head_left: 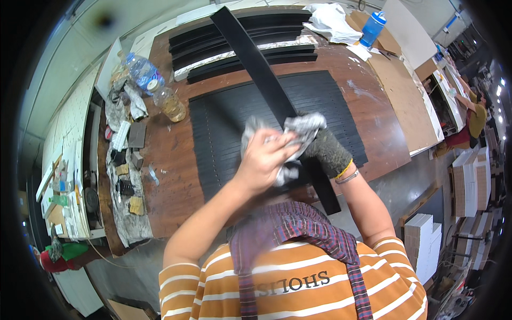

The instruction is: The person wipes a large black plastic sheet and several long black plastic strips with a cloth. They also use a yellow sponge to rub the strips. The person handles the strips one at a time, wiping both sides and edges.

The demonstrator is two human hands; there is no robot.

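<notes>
A long black plank (pixel 260 74) slants across the view, raised over the table, its near end close to my body. My right hand (pixel 329 151), in a dark knit glove with a yellow cuff, is closed around the plank's near half. My bare left hand (pixel 262 160) is bunched around a crumpled grey-and-white cloth (pixel 306 126) and presses it against the plank; the hand is slightly blurred. Below lies a sheet of black strips (pixel 224 114) set side by side. More black planks (pixel 282 22) are stacked at the far side of the table.
The brown table (pixel 381 114) carries a bottle of yellowish liquid (pixel 169 104), a large clear bottle (pixel 140 72), and a blue bottle (pixel 372 29) beside a white cloth (pixel 333 22). Rags and small blocks (pixel 137 205) line the left edge. Other people (pixel 476 120) stand at far right and lower left.
</notes>
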